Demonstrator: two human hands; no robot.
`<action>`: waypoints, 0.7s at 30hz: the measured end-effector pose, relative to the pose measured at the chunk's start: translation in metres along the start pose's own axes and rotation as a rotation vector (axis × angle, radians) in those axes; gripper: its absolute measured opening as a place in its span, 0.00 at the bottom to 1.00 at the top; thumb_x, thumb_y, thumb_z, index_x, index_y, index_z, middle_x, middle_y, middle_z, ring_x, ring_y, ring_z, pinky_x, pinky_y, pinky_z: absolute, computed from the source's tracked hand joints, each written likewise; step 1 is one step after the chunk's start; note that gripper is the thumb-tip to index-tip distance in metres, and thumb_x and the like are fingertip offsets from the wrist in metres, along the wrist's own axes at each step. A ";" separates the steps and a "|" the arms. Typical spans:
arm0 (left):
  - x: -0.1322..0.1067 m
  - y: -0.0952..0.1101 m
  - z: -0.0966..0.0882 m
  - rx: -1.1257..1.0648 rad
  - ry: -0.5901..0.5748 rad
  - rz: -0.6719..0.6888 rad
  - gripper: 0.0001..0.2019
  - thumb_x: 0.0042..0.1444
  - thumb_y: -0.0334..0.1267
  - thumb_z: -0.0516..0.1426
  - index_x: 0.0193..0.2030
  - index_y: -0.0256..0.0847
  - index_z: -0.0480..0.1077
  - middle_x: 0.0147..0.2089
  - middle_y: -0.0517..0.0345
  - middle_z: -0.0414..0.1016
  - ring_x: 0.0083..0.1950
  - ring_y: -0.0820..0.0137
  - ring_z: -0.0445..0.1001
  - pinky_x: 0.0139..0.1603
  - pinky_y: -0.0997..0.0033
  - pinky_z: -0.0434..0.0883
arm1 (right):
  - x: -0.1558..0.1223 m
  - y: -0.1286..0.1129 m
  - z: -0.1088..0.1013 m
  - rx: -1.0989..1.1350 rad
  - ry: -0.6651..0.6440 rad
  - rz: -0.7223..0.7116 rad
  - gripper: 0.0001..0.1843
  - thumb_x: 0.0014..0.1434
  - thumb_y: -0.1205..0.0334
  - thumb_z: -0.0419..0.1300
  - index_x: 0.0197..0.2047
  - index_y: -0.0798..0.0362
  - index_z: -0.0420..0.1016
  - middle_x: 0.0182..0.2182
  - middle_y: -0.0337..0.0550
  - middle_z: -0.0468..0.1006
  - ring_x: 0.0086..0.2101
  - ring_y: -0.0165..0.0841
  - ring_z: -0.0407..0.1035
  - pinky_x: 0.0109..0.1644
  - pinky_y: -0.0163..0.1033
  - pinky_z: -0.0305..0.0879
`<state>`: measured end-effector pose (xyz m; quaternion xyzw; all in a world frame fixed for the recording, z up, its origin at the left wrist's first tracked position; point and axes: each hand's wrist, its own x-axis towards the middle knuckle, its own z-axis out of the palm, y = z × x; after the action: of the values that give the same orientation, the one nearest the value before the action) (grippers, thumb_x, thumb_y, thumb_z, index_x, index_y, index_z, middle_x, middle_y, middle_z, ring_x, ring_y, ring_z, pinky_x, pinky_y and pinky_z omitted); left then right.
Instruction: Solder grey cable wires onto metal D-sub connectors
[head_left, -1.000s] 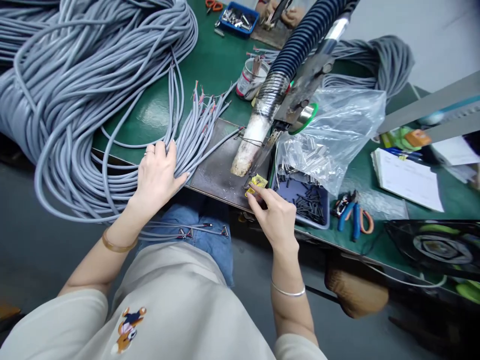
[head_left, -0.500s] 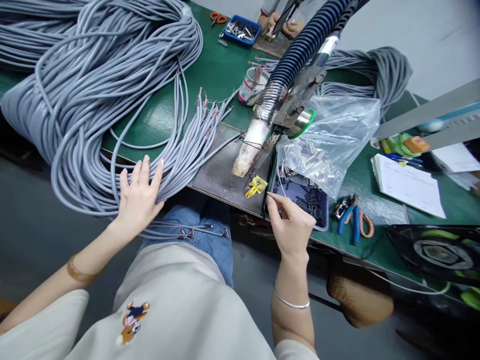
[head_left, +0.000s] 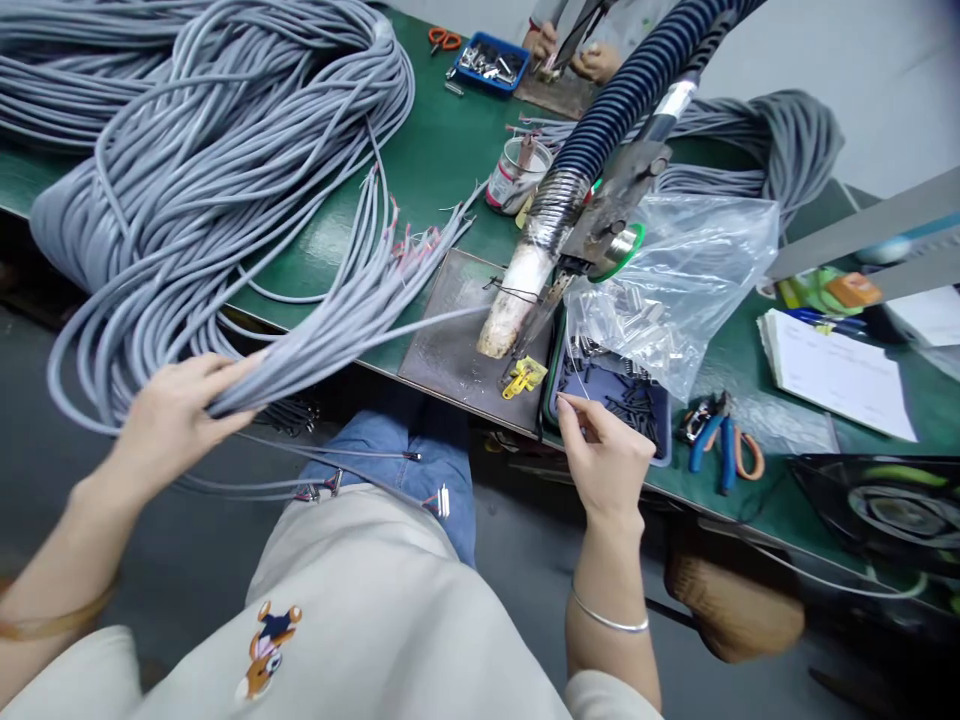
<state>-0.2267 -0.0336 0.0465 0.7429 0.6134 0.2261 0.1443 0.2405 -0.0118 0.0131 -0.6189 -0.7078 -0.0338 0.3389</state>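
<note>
- Gray cables, gathered as a bundle, run from the person's left hand across the near edge of the green tabletop; their stripped ends, showing reddish wires, fan out over it.
- The left hand has its fingers wrapped around the bundle, in front of the tabletop's edge.
- One cable stands apart from the bundle and reaches over a dark metal plate toward the white nozzle of a black ribbed hose.
- The right hand has thumb and forefinger pinched together on a thin pale wire, just in front of a bluish tray of small black pieces.
- A green-rimmed spool sits beside the hose, above that tray.
- A yellow piece lies on the plate, below the nozzle.
- A clear plastic bag partly covers the tray; blue-handled pliers lie to its right, near stacked papers.
- A large cable coil fills the tabletop's left side.
- Cable ends with connectors rest on the person's lap.
- Across the tabletop, a co-worker's hands show near a blue tray of metal parts.
</note>
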 end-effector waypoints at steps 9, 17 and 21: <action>0.001 0.008 0.061 0.331 0.255 0.172 0.31 0.57 0.54 0.65 0.65 0.45 0.73 0.59 0.41 0.75 0.62 0.44 0.72 0.63 0.44 0.68 | 0.003 -0.004 -0.002 0.054 0.141 0.053 0.13 0.67 0.55 0.61 0.41 0.53 0.84 0.24 0.40 0.80 0.20 0.27 0.67 0.28 0.35 0.63; 0.088 0.106 0.130 0.251 0.206 0.219 0.12 0.66 0.36 0.56 0.49 0.38 0.80 0.47 0.40 0.79 0.48 0.53 0.75 0.46 0.55 0.71 | 0.013 -0.024 -0.011 0.181 0.184 -0.030 0.08 0.67 0.61 0.62 0.44 0.48 0.84 0.29 0.39 0.83 0.24 0.28 0.71 0.30 0.35 0.66; 0.129 0.105 0.143 0.080 0.264 0.108 0.09 0.63 0.33 0.57 0.42 0.35 0.80 0.43 0.45 0.79 0.43 0.59 0.76 0.44 0.61 0.71 | 0.006 -0.024 -0.019 0.260 0.169 0.048 0.10 0.66 0.62 0.63 0.48 0.46 0.84 0.32 0.38 0.86 0.19 0.25 0.70 0.28 0.35 0.69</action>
<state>-0.0459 0.0801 -0.0042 0.7436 0.5948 0.3048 0.0202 0.2274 -0.0209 0.0392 -0.5815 -0.6602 0.0140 0.4752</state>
